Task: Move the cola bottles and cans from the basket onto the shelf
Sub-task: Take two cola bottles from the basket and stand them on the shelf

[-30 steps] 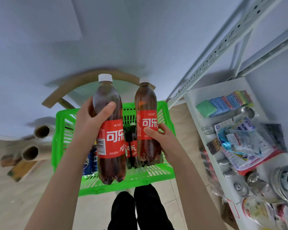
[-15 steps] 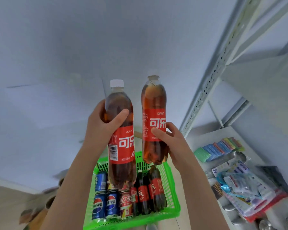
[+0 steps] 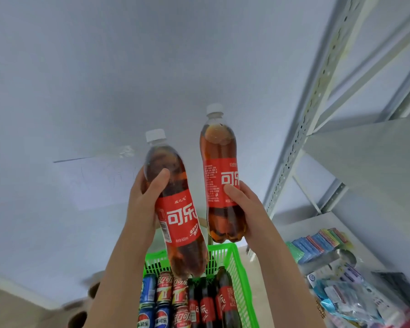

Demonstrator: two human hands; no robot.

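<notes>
A person is looking out over two raised arms against a pale wall. At the lower left, the open ends of cardboard tubes [image 3: 79, 317] are showing, blurred. The left hand [image 3: 143, 204] is gripping a large cola bottle [image 3: 179, 214] by its upper body, thumb [image 3: 161, 180] lying across the front and fingers curling out of sight behind it. This bottle, with a white cap and red label, is tilting slightly, its base hanging above the green basket [image 3: 243, 278]. Just beside it, a second large cola bottle [image 3: 219, 171] is standing higher and nearly upright. The right hand [image 3: 250, 210] is clasping it low down, thumb [image 3: 231, 191] pressing on the red label. Both bottles are in the air, clear of the basket and left of the metal shelf [image 3: 369, 166]. Below, inside the basket, blue cola cans [image 3: 149, 288] are sitting at the left, red cola cans [image 3: 173, 292] in the middle and small cola bottles [image 3: 207, 306] at the right. On the lower shelf board [image 3: 303, 223] at the far right, coloured sponges [image 3: 317, 242] and plastic packets [image 3: 355, 299] are lying.
</notes>
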